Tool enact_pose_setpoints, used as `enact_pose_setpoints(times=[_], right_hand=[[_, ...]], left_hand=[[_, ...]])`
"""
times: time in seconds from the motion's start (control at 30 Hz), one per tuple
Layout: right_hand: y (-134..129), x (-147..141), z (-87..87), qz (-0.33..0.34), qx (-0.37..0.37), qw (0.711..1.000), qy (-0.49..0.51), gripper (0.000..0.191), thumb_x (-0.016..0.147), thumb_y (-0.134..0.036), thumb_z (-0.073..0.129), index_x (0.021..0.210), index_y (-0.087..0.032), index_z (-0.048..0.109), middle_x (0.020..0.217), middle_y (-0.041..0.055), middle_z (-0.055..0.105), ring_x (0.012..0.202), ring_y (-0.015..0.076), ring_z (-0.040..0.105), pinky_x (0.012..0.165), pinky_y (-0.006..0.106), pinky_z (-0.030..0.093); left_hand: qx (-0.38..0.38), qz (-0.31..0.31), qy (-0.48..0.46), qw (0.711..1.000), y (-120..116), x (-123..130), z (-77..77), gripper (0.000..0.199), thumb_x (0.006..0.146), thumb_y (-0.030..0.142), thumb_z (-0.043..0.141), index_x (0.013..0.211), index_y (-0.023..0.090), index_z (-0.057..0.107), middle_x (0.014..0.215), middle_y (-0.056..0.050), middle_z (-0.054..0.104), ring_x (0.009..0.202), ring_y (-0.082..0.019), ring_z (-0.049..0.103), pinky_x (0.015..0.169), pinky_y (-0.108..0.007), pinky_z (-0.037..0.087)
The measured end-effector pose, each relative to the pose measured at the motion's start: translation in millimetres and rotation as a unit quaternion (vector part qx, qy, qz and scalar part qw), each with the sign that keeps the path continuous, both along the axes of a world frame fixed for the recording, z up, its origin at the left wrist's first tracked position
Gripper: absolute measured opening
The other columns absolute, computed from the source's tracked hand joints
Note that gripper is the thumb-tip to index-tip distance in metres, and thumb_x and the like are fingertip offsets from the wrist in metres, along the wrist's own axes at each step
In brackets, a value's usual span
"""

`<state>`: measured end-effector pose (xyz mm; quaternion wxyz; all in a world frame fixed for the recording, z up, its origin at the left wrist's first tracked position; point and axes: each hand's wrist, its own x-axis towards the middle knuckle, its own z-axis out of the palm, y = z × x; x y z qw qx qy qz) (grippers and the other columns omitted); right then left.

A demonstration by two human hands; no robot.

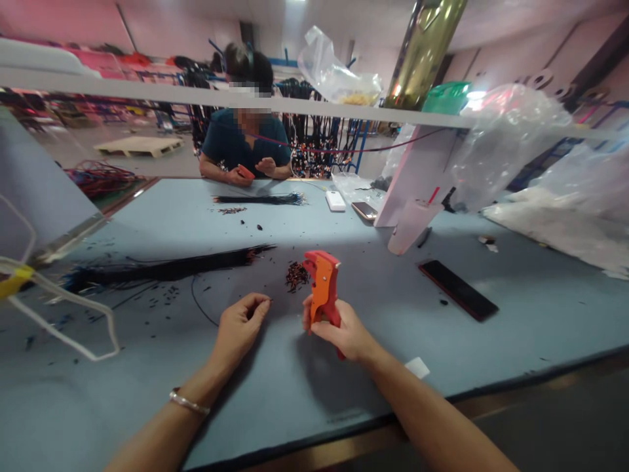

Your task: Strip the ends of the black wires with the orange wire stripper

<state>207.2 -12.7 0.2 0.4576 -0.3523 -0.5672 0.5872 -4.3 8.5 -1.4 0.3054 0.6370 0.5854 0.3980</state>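
two phones lie on the blue-grey table [275, 406], a black phone [459, 288] at the right and a second phone [364, 210] farther off, near a pale cup [410, 228] with a red straw; a bundle of black wires [196, 262] stretches across the left. the red-and-orange wire stripper [323, 282] is held above the table beside a heap of small offcuts [296, 278], long axis near upright, head up. the right hand [348, 333] is wrapped round its handles; the left hand [242, 322], thumb and forefinger pressed together, pinches a thin dark wire [202, 310].
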Motion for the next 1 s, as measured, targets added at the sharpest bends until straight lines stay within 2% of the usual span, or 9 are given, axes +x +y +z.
enact_pose_setpoints(times=[0.13, 0.27, 0.4, 0.5, 0.6, 0.7, 0.83, 1.0], right_hand=[[-1.8, -2.2, 0.1, 0.014, 0.028, 0.993, -0.110, 0.034, 0.069, -0.018, 0.060, 0.104, -0.019, 0.058, 0.086, 0.0025, 0.064, 0.077, 0.0168, 0.059, 0.073, 0.032, 0.047], [-1.0, -4.5, -2.7, 0.006, 0.023, 0.994, -0.109, 0.035, 0.070, -0.020, 0.058, 0.105, -0.019, 0.057, 0.087, 0.0026, 0.064, 0.078, 0.0171, 0.061, 0.074, 0.032, 0.048], [-0.5, -4.4, -7.3, -0.010, 0.045, 0.994, -0.098, 0.033, 0.070, -0.020, 0.056, 0.103, -0.019, 0.056, 0.085, 0.0023, 0.064, 0.077, 0.0171, 0.062, 0.074, 0.031, 0.049], [-3.8, -4.0, -4.5, -0.023, 0.103, 0.984, -0.142, 0.031, 0.070, -0.020, 0.056, 0.101, -0.019, 0.056, 0.084, 0.0019, 0.064, 0.074, 0.0164, 0.061, 0.071, 0.030, 0.049], [-7.3, -4.5, 1.4, -0.050, 0.193, 0.959, -0.202, 0.029, 0.069, -0.019, 0.055, 0.098, -0.019, 0.058, 0.086, 0.0027, 0.065, 0.075, 0.0170, 0.061, 0.073, 0.029, 0.048], [-7.8, -6.1, 4.0, -0.067, 0.239, 0.943, -0.223, 0.033, 0.070, -0.020, 0.055, 0.102, -0.019, 0.059, 0.090, 0.0042, 0.066, 0.078, 0.0180, 0.061, 0.074, 0.029, 0.047], [-5.2, -7.6, 1.0, -0.066, 0.203, 0.950, -0.228, 0.028, 0.071, -0.020, 0.054, 0.098, -0.018, 0.059, 0.086, 0.0029, 0.065, 0.074, 0.0170, 0.060, 0.071, 0.028, 0.047], [-3.3, -5.9, -2.3, -0.068, 0.142, 0.964, -0.212, 0.030, 0.072, -0.018, 0.054, 0.102, -0.018, 0.057, 0.086, 0.0018, 0.065, 0.072, 0.0153, 0.059, 0.071, 0.028, 0.047]], left_hand=[[0.008, 0.000, 0.006, 1.000, 1.4, -1.2, -2.4, 0.031, 0.079, 0.045, 0.052, 0.081, 0.018, 0.068, 0.074, -0.002, 0.070, 0.071, -0.019, 0.061, 0.067, -0.027, 0.046], [0.004, 0.001, 0.006, 1.000, 3.0, -2.2, -4.6, 0.032, 0.079, 0.045, 0.052, 0.083, 0.018, 0.068, 0.078, -0.003, 0.071, 0.075, -0.020, 0.062, 0.070, -0.028, 0.047], [0.014, 0.005, 0.003, 1.000, 2.4, -2.7, -5.3, 0.031, 0.079, 0.045, 0.053, 0.083, 0.018, 0.067, 0.073, -0.002, 0.068, 0.069, -0.018, 0.060, 0.065, -0.026, 0.045], [0.025, 0.010, -0.020, 0.999, 0.6, -2.1, -4.1, 0.030, 0.079, 0.044, 0.054, 0.084, 0.018, 0.067, 0.071, -0.001, 0.064, 0.063, -0.016, 0.056, 0.061, -0.025, 0.043], [0.013, 0.002, -0.056, 0.998, -1.3, -0.9, -2.2, 0.031, 0.080, 0.045, 0.054, 0.087, 0.017, 0.066, 0.062, 0.002, 0.056, 0.054, -0.014, 0.049, 0.054, -0.024, 0.041], [0.001, -0.017, -0.069, 0.997, -2.2, 0.0, -0.5, 0.031, 0.082, 0.045, 0.053, 0.088, 0.017, 0.066, 0.064, 0.001, 0.058, 0.060, -0.015, 0.052, 0.060, -0.024, 0.043], [0.005, -0.025, -0.050, 0.998, -2.3, -0.2, 1.4, 0.030, 0.082, 0.045, 0.052, 0.084, 0.018, 0.065, 0.080, -0.003, 0.067, 0.076, -0.018, 0.058, 0.071, -0.026, 0.044], [-0.010, -0.026, -0.024, 0.999, -3.2, -0.3, 4.8, 0.030, 0.083, 0.045, 0.049, 0.080, 0.019, 0.063, 0.073, 0.000, 0.063, 0.069, -0.017, 0.054, 0.065, -0.026, 0.042]])
